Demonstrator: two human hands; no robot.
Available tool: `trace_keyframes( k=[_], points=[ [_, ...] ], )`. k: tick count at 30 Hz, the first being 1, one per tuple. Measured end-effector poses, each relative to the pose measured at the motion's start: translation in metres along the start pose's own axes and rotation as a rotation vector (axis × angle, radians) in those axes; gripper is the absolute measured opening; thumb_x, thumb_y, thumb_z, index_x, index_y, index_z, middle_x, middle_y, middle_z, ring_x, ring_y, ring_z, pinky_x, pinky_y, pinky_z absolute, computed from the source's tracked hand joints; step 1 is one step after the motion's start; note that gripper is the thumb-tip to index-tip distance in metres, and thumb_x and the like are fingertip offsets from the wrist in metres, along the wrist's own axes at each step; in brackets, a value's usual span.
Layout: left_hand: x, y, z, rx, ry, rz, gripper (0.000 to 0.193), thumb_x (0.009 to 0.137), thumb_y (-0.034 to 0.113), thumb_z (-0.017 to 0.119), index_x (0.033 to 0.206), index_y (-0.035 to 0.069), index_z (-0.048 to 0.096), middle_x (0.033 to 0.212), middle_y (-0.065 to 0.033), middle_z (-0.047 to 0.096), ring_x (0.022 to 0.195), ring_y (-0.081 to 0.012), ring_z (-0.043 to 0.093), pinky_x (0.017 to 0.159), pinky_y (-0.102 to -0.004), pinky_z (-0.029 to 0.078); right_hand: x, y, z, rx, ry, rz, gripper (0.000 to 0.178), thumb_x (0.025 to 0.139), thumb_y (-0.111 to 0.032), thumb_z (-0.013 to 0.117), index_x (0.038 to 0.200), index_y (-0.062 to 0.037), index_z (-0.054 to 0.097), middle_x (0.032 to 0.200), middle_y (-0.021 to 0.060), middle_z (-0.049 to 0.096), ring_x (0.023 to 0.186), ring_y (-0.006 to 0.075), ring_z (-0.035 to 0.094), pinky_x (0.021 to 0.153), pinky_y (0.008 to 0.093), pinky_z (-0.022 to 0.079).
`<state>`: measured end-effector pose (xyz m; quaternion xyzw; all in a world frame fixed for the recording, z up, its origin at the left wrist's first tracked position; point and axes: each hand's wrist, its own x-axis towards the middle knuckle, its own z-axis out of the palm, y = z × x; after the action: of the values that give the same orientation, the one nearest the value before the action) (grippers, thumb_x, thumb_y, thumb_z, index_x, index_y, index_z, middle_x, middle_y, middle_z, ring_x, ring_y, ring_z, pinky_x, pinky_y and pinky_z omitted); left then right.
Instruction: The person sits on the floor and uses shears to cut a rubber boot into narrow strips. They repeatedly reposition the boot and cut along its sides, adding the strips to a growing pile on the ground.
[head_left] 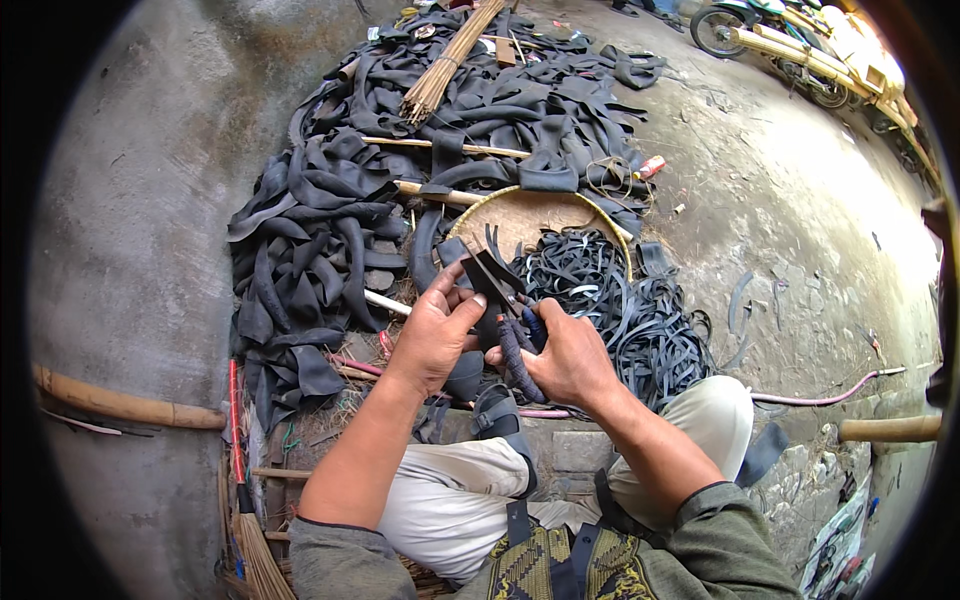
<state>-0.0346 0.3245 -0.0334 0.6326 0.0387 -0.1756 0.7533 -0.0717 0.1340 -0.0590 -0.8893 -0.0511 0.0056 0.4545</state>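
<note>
My left hand (435, 335) pinches a black rubber strip (488, 272) between thumb and fingers, holding it up in front of me. Close beside it, my right hand (570, 358) grips scissors whose handles are wrapped in dark cord (515, 360); the blades meet the strip. Just beyond my hands lies a round woven tray (525, 215) with a yellow rim, half filled with thin cut rubber strips (590, 285). I sit with my knees apart, in light trousers.
A big heap of black inner tubes (340, 210) covers the ground ahead and left, with bamboo sticks (445, 65) across it. A broom (255, 545) lies at lower left, a pink hose (830, 398) at right, a motorbike (770, 45) far right.
</note>
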Motion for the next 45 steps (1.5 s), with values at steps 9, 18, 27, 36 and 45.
trace_keyframes(
  k=[9,18,27,36,45],
  points=[
    [0.003,0.002,-0.005,0.034,0.052,-0.044,0.052,0.103,0.007,0.058,0.153,0.007,0.043,0.111,-0.0048,0.068,0.095,-0.011,0.069,0.077,-0.0313,0.064,0.008,0.009,-0.009,0.218,-0.004,0.13,0.052,0.083,-0.046,0.087,0.096,0.0013,0.069,0.077,0.0107,0.071,0.07,0.0154,0.064,0.067,0.0331,0.052],
    [0.005,0.018,-0.011,-0.311,0.043,0.113,0.046,0.105,0.02,0.062,0.148,0.013,0.046,0.124,-0.005,0.066,0.112,-0.0166,0.066,0.09,-0.0389,0.059,0.006,0.016,0.012,0.385,-0.125,0.011,0.039,0.088,-0.018,0.08,0.117,-0.0027,0.059,0.103,0.005,0.064,0.09,0.0118,0.062,0.083,0.0271,0.051],
    [0.008,-0.031,-0.003,0.249,-0.574,-0.219,0.034,0.104,0.018,0.067,0.132,-0.001,0.063,0.113,-0.0027,0.07,0.104,-0.0105,0.061,0.096,-0.0296,0.049,0.025,0.024,-0.04,0.997,0.256,0.093,0.04,0.088,-0.01,0.078,0.12,-0.0016,0.055,0.091,0.0018,0.062,0.077,0.0086,0.06,0.068,0.024,0.05],
    [0.004,-0.014,-0.022,0.592,-0.726,-0.33,0.027,0.106,0.026,0.064,0.113,0.001,0.069,0.09,0.0051,0.065,0.083,-0.0055,0.056,0.077,-0.0245,0.047,0.033,0.074,-0.124,1.014,0.786,0.082,0.045,0.088,-0.011,0.076,0.123,0.0089,0.056,0.085,0.0021,0.059,0.073,0.0098,0.057,0.066,0.0221,0.045],
    [-0.018,0.02,-0.028,-0.015,-0.478,-0.099,0.027,0.105,0.02,0.064,0.121,-0.002,0.065,0.084,-0.0059,0.068,0.08,-0.0165,0.069,0.08,-0.0327,0.057,0.03,0.077,-0.125,0.978,0.561,0.122,0.039,0.094,-0.032,0.08,0.107,0.0008,0.063,0.086,0.0071,0.068,0.069,0.0106,0.062,0.064,0.0227,0.051]
  ],
)
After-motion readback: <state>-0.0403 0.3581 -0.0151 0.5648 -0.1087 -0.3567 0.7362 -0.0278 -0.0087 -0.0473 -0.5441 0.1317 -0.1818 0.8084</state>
